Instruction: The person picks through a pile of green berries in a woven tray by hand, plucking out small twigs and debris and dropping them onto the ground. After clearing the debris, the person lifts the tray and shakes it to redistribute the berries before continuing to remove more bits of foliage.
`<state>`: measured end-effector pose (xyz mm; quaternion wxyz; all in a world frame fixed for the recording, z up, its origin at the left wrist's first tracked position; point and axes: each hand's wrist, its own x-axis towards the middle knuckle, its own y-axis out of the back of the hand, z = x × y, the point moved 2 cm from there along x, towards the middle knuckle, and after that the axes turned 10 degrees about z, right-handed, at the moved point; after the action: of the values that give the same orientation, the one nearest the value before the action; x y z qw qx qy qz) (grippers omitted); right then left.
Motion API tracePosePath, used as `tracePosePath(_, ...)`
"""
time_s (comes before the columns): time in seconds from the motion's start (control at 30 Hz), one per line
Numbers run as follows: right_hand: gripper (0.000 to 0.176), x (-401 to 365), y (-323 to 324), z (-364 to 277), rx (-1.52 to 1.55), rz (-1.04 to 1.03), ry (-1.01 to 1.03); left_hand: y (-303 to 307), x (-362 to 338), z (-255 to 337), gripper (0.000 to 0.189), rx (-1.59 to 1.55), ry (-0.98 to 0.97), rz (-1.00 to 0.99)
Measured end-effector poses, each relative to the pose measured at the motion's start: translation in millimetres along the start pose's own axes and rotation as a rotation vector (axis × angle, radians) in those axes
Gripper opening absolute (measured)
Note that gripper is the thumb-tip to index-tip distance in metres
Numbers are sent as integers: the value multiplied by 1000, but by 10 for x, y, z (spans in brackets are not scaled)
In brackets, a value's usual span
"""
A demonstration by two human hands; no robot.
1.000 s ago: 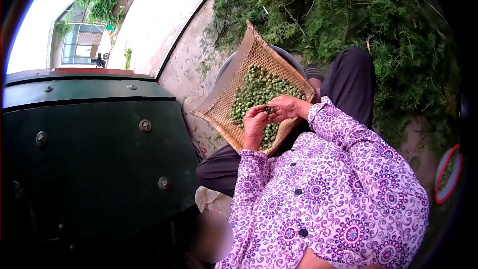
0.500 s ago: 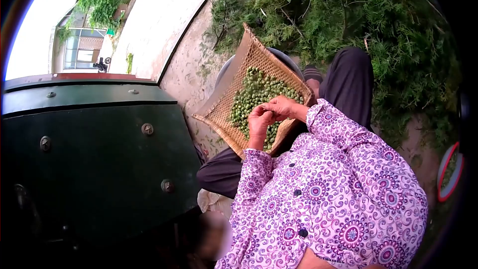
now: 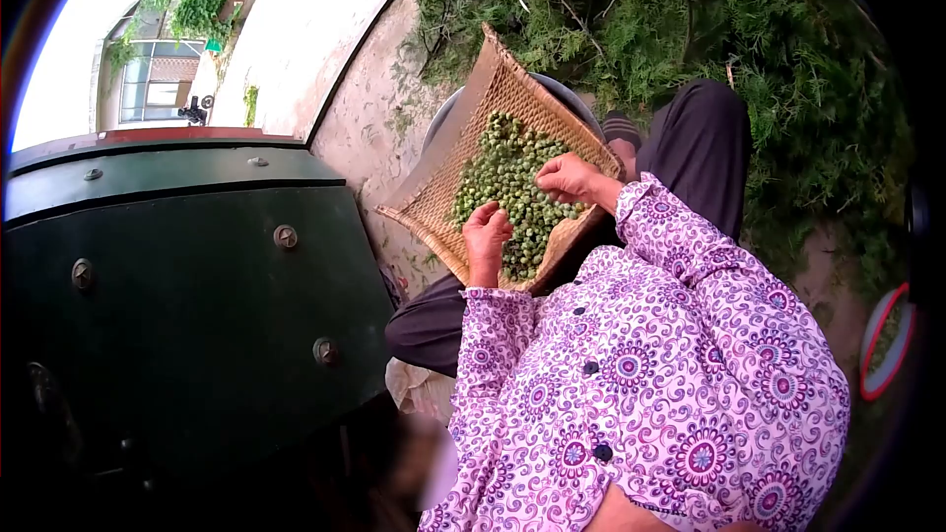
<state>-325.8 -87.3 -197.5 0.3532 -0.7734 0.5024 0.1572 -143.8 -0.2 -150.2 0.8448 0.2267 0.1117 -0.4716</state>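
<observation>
A woven wicker basket (image 3: 419, 205) with pointed corners lies across my lap, its edge over a round metal basin (image 3: 562, 91). Inside it is a heap of small, round, green fruits or cones (image 3: 507, 167). My left hand (image 3: 486, 234) hovers over the lower left of the heap, thumb and fingers curled together. Over the heap's right side is my right hand (image 3: 569, 179), fingers pinched and pointing left. The two hands are apart. Anything between the fingers of either hand is too small or hidden to make out.
A large pile of cut evergreen branches (image 3: 631, 20) covers the ground ahead and right. On the left stands a dark green metal panel (image 3: 187, 315) with round studs. A red-and-white rimmed container (image 3: 887, 340) is at the far right. Concrete ground (image 3: 370, 118) lies between.
My hands were together over the heap and have separated. The right moved up and right, the left slightly down and left. The whole view has shifted slightly.
</observation>
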Motion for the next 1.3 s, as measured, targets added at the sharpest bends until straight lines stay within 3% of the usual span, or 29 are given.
tracePosePath(0.17, 15, -2, -63, 15, -98, -44, 4, 426, 238, -741, 30, 690, -316, 57)
tracePosePath(0.23, 17, 8, -81, 60, -131, -47, 13, 354, 29, -644, 33, 863, -285, 20)
tracePosePath(0.3, 18, -1, -99, 102, -122, -6, 0, 195, -173, -514, 37, 1195, -433, -29)
tracePosePath(0.43, 18, -56, -99, 68, -151, -6, -17, 155, -88, -676, 40, 1241, -374, -46)
tracePosePath(0.57, 17, -103, -103, 60, -201, 10, -30, 278, 30, -806, 38, 1030, -477, 70)
tracePosePath(0.63, 17, -83, -104, 92, -228, -5, -23, 295, 37, -771, 29, 710, -319, 35)
tracePosePath(0.7, 17, -60, -108, 122, -245, -19, -29, 310, 67, -805, 24, 689, -282, 59)
tracePosePath(0.9, 19, -55, -171, 171, -232, -32, -30, 415, 140, -965, 28, 700, -255, 86)
tracePosePath(1.07, 20, -112, -143, 137, -244, -42, -4, 356, 25, -850, 44, 850, -306, 148)
tracePosePath(1.23, 19, -136, -89, 146, -216, -32, 2, 336, 92, -922, 42, 942, -451, 88)
tracePosePath(1.3, 19, -136, -61, 139, -209, -49, -3, 317, 147, -975, 35, 1121, -481, 61)
